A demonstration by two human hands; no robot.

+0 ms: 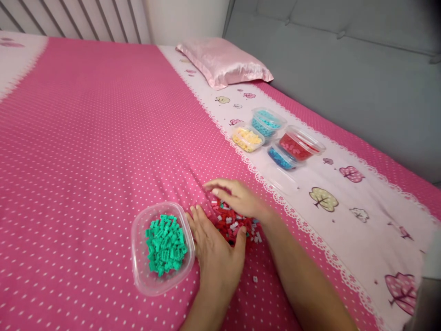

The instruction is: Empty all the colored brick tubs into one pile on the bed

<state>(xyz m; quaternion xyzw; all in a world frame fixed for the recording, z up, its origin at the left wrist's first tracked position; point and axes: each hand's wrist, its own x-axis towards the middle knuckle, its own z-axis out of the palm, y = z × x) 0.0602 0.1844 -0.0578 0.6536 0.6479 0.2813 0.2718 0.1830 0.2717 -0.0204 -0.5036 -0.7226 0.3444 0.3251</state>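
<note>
A loose pile of small plastic building pieces, mostly red and pink with some white, lies on the pink dotted bedspread. My left hand rests at the pile's near left side, with its fingers stretched out and its thumb apart, touching the pile's edge. My right hand reaches over the far side with fingers extended to the left, covering part of the pile. Left of my left hand stands a clear plastic tub, its rim close to the fingers. It contains many green pieces.
Further off stand clear containers of light-blue pieces, yellow pieces, red pieces and dark-blue pieces. A transparent lid lies nearer. One white piece lies apart. A pink pillow is near the grey headboard.
</note>
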